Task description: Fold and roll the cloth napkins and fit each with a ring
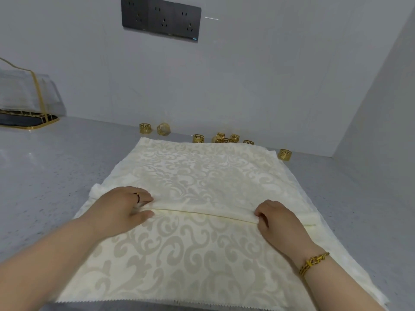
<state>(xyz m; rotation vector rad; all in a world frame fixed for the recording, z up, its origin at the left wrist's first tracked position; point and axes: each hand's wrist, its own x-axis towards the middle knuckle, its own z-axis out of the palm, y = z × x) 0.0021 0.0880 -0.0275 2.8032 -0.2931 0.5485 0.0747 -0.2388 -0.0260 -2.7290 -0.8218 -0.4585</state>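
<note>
A cream damask napkin (197, 176) lies spread on the grey counter, on top of other napkins whose edges stick out at the sides. A folded edge (202, 213) runs across its middle. My left hand (122, 208) pinches the left end of that fold between thumb and fingers. My right hand (277, 217) pinches the fold's right end in curled fingers. Several gold napkin rings (198, 138) stand along the back wall beyond the cloth, with one ring (284, 154) off to the right.
A gold-framed rack (29, 118) with a clear cover sits at the far left on the counter (56, 176). A dark socket panel (160, 17) is on the back wall. A side wall (381, 108) closes the right.
</note>
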